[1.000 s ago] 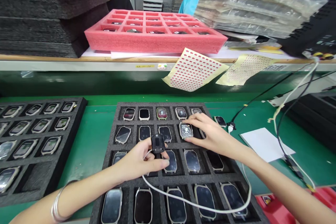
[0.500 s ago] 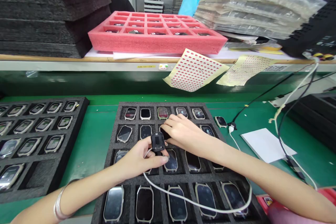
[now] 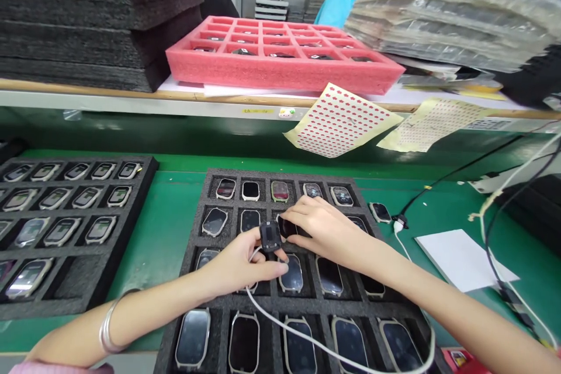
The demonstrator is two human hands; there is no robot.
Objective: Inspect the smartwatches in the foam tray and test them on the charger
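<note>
A small black square charger with a white cable running from it is in my left hand, pinched between fingers and thumb. My right hand reaches into the second row of a dark foam tray, its fingers closed around a smartwatch with a dark screen. That watch is partly hidden by the fingers and lies just beside the charger. Several other watches without straps sit in the tray's compartments, such as a pale-framed watch below my left fingertips.
A second foam tray of watches lies at the left. To the right are a lone watch, a cable plug and a white card. Above, a shelf carries a pink foam tray, stacked black foam and plastic bags.
The view has shifted, so everything sits slightly further right. Both hands keep nearly the same places over the tray; the watch at my right fingers shows a little more.
</note>
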